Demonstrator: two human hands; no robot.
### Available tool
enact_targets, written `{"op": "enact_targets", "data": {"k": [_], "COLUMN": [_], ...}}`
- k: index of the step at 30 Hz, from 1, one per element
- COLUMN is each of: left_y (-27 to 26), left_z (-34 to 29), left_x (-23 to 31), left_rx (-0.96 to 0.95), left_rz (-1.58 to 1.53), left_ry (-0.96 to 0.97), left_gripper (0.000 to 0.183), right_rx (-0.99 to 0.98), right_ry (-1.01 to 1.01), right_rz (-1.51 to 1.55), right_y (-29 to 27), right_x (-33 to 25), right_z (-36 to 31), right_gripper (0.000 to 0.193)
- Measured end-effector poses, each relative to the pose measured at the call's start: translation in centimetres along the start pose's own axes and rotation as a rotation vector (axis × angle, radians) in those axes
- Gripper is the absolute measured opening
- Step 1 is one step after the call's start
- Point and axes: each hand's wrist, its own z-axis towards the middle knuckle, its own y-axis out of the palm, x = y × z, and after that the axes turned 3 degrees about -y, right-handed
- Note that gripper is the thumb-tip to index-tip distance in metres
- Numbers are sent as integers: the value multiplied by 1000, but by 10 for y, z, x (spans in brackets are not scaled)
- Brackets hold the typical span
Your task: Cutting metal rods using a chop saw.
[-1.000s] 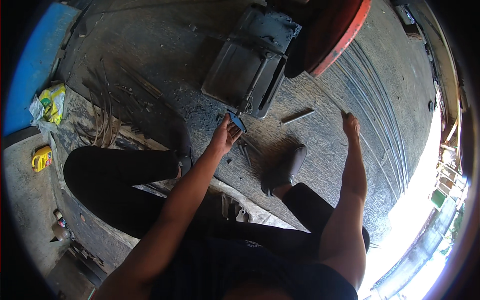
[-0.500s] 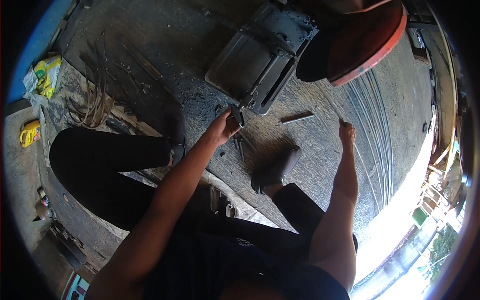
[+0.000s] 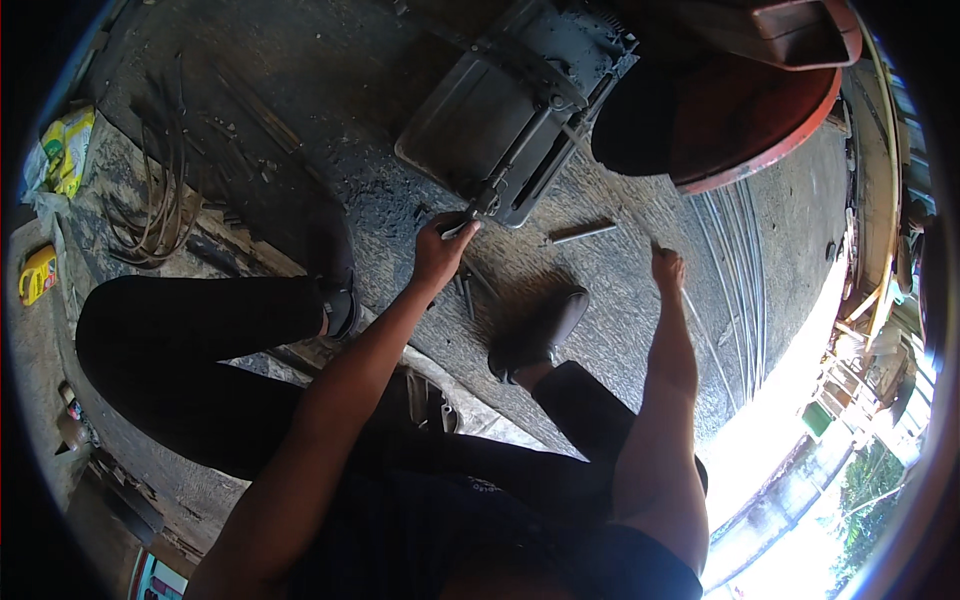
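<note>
From here I see a dark-grey metal machine base (image 3: 470,125), short silvery tube (image 3: 583,232), black cloth trousers (image 3: 190,315), yellow bottle (image 3: 38,275).

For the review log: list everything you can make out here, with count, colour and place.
Metal machine: one, dark grey, top centre
Handle: one, grey, at the machine's near end
Held rod: one, grey, right of centre
Loose rods: several, grey, right
Round-edged object: one, red, upper right
Short tube: one, grey, below the machine
Short metal pieces: a few, dark, centre
Bent rods: several, brownish, left
Packet: one, yellow and green, far left
Bottle: one, yellow, below the packet
Shoes: two, dark, centre
Trouser legs: two, black, lower half
Left hand: one, bare, on the handle
Right hand: one, bare, around the held rod
</note>
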Motion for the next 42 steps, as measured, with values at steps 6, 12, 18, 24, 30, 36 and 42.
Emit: {"op": "enact_targets", "data": {"k": [6,12,18,24,30,36,42], "left_y": [-6,-11,-15,-18,-22,-18,-42], "left_z": [1,4,2,5,5,4,34], "left_x": [-1,1,4,1,-2,-1,47], "left_rx": [-155,-279,-196,-198,-218,-179,-72], "left_rz": [-538,-797,-709,-670,-646,-616,663], "left_ry": [-394,-595,-570,-570,-573,-611,-430], "left_gripper": [40,38,40,41,39,44,53], "right_rx": [16,40,48,23,-20,-37,-73], "right_ry": [-70,-133,-77,-60,-39,-4,-3], "right_rz": [105,114,63,96,72,107,92], "right_y": [6,0,-2,-18,-9,-11,-12], "right_x": [1,7,3,0,-6,-4,-6], "right_z": [-3,-4,0,18,18,24,27], "right_gripper": [55,52,49,53,55,56,59]}}
